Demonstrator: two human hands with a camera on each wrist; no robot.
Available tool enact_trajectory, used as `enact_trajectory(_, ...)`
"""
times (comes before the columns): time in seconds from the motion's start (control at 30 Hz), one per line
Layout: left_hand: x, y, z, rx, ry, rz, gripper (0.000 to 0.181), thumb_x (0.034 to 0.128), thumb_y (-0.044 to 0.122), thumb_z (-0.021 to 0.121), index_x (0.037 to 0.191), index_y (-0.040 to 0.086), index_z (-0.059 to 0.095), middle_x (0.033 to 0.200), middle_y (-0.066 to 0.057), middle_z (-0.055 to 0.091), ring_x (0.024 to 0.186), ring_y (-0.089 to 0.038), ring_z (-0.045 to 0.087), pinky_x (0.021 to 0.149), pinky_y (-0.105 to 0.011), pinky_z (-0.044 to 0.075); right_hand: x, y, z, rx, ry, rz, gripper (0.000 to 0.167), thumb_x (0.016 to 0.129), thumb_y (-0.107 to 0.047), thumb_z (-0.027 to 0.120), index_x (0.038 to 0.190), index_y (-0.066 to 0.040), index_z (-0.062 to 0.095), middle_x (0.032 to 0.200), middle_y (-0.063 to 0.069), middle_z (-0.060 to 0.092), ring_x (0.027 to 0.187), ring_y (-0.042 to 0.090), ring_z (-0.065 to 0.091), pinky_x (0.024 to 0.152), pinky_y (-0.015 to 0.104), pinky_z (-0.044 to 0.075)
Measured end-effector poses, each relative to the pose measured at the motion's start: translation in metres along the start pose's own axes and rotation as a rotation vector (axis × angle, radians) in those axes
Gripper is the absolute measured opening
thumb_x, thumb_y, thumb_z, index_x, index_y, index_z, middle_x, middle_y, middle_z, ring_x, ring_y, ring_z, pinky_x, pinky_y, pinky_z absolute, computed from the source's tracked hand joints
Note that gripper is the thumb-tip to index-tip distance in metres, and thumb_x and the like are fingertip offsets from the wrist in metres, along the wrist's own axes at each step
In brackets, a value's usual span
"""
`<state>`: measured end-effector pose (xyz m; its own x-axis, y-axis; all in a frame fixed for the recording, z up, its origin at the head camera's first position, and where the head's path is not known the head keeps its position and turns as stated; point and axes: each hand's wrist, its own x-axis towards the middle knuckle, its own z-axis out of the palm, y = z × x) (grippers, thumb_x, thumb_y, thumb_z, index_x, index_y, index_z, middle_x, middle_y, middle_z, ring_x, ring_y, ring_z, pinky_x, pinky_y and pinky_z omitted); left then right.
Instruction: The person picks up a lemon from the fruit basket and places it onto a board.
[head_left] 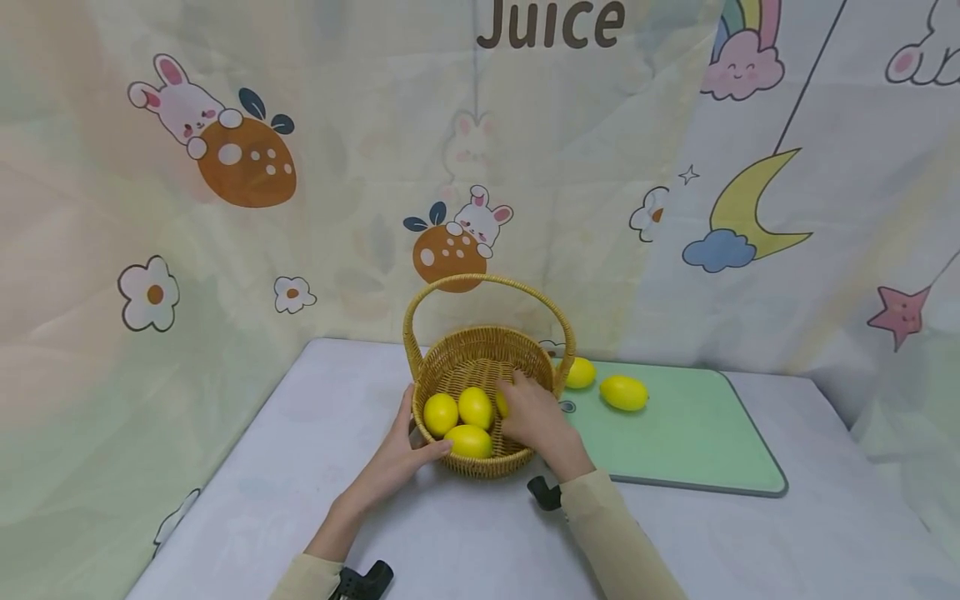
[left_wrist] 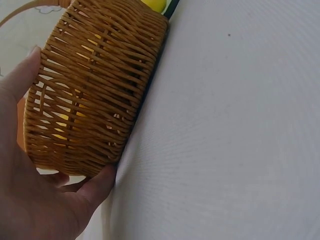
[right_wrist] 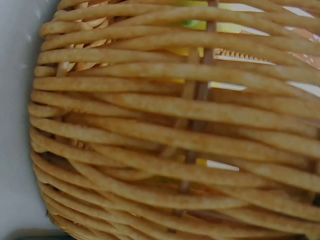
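A woven basket (head_left: 483, 469) with a tall arched handle stands on the white table. Gripping its left front side is my left hand (head_left: 397, 454), thumb over the rim; the left wrist view shows the fingers spread along the wicker wall (left_wrist: 100, 85). Three yellow lemons (head_left: 441, 414) lie inside at the left and front. My right hand (head_left: 536, 417) reaches over the rim into the right part of the basket and holds another lemon (head_left: 502, 404), mostly hidden by the fingers. In the right wrist view the basket's weave (right_wrist: 150, 110) fills the picture and hides that hand.
A green cutting board (head_left: 682, 433) with a dark edge lies right of the basket. On it are two more lemons, one (head_left: 624, 392) in the open and one (head_left: 581, 373) beside the basket handle. A printed cloth (head_left: 360, 150) hangs behind the table.
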<state>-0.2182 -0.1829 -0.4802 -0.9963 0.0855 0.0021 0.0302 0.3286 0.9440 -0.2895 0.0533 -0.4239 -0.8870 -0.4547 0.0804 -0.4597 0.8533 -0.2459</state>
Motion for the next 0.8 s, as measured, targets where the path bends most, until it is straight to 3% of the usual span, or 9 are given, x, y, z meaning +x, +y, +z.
enact_trajectory(0.13,0.0,0.001,0.001,0.001,0.0,-0.006,0.112,0.0847,0.046,0.076,0.154,0.045,-0.012,0.169,0.003,-0.003,0.156,-0.032,0.007,0.121,-0.06,0.019,-0.001,0.001,0.001,-0.016,0.019,-0.021,0.062,0.08,-0.007,0.064,0.141,-0.012,0.056,0.145,0.02,0.05,0.122,0.041,0.056,0.087,0.061,0.053)
enact_trajectory(0.23,0.0,0.002,0.001,0.0,-0.002,-0.006,0.112,0.0853,0.046,0.075,0.154,0.045,-0.012,0.168,0.004,-0.004,0.156,-0.031,0.006,0.121,-0.061,0.017,-0.001,0.003,0.001,-0.007,0.036,-0.039,0.06,0.079,-0.007,0.065,0.138,-0.013,0.058,0.139,0.015,0.053,0.112,0.034,0.058,0.078,0.054,0.055)
enact_trajectory(0.47,-0.002,0.003,0.0,-0.001,-0.001,-0.012,0.111,0.0857,0.046,0.075,0.155,0.045,-0.012,0.168,0.004,-0.004,0.156,-0.033,0.008,0.121,-0.062,0.018,-0.008,0.003,-0.013,0.1,0.045,-0.079,0.069,0.075,0.003,0.064,0.142,-0.009,0.053,0.135,0.011,0.053,0.113,0.028,0.056,0.089,0.042,0.054)
enact_trajectory(0.6,-0.002,0.002,0.0,-0.005,-0.003,-0.021,0.111,0.0855,0.046,0.075,0.154,0.045,-0.012,0.168,0.003,-0.005,0.156,-0.034,0.007,0.121,-0.062,0.019,-0.014,0.005,-0.025,0.14,0.049,-0.106,0.067,0.073,0.007,0.063,0.138,-0.013,0.058,0.124,0.008,0.054,0.096,0.021,0.052,0.08,0.034,0.049)
enact_trajectory(0.8,0.0,0.001,0.0,-0.002,-0.004,-0.014,0.111,0.0858,0.046,0.075,0.154,0.045,-0.012,0.168,0.004,-0.005,0.156,-0.033,0.007,0.121,-0.062,0.018,-0.023,0.009,-0.044,0.154,0.074,-0.162,0.064,0.071,0.008,0.064,0.129,-0.019,0.065,0.122,0.004,0.058,0.099,0.02,0.055,0.083,0.033,0.05)
